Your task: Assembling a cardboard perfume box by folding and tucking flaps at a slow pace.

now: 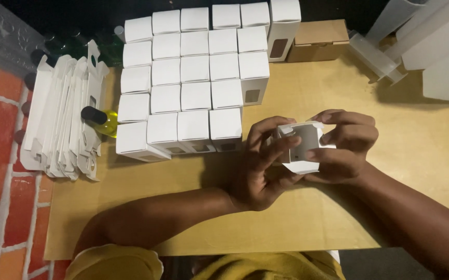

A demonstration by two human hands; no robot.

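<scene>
We hold small white box (303,148) in both hands above table (338,93): left hand (258,168) clamps its left side, right hand (346,142) pinches top flap. Box likely light, thin card, crushes easily; we judge edges and corners best hold. Beyond: block of closed white boxes (196,78), some with small dark windows. Left: stack of flat blanks (64,119), yellow bottle (102,119) with black cap. Far edge: brown carton (319,39).
</scene>
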